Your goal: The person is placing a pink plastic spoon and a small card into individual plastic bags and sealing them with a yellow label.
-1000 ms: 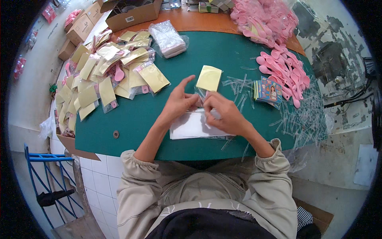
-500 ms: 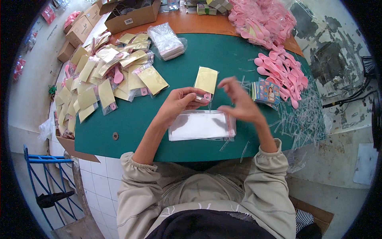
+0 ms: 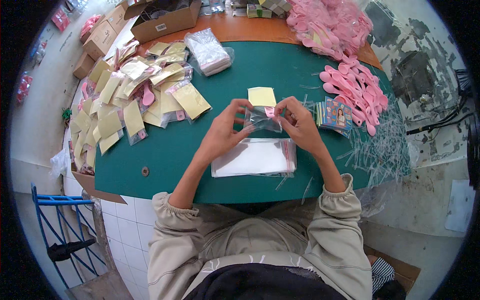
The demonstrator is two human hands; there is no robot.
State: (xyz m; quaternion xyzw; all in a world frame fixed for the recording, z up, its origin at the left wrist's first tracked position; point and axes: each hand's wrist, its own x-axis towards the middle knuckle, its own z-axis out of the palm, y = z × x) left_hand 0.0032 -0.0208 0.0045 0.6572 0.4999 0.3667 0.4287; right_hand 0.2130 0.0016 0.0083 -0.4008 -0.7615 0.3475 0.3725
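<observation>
Between my hands is a clear plastic bag [image 3: 262, 121] holding a pale yellow card [image 3: 261, 97] and a pink spoon, whose handle end [image 3: 270, 111] shows. My left hand [image 3: 226, 129] pinches the bag's left side, while the fingers of my right hand [image 3: 302, 128] are closed on its right side. The clear end of the bag is spread toward me. Just below my hands, a stack of flat clear bags [image 3: 252, 157] lies on the green table mat [image 3: 165, 170]. To the right of my right hand stands a stack of printed cards [image 3: 336, 116].
A heap of filled bags with yellow cards [image 3: 132, 90] covers the left side. Loose pink spoons [image 3: 352, 90] and clear plastic strips [image 3: 382, 150] lie at right. A bundle of clear bags [image 3: 209, 52], an open cardboard box [image 3: 165, 22] and bagged spoons [image 3: 330, 25] are at the back.
My right hand has come in from apart and taken hold of the bag's right side. The bag's clear end, bunched in my left hand before, is now spread between both hands.
</observation>
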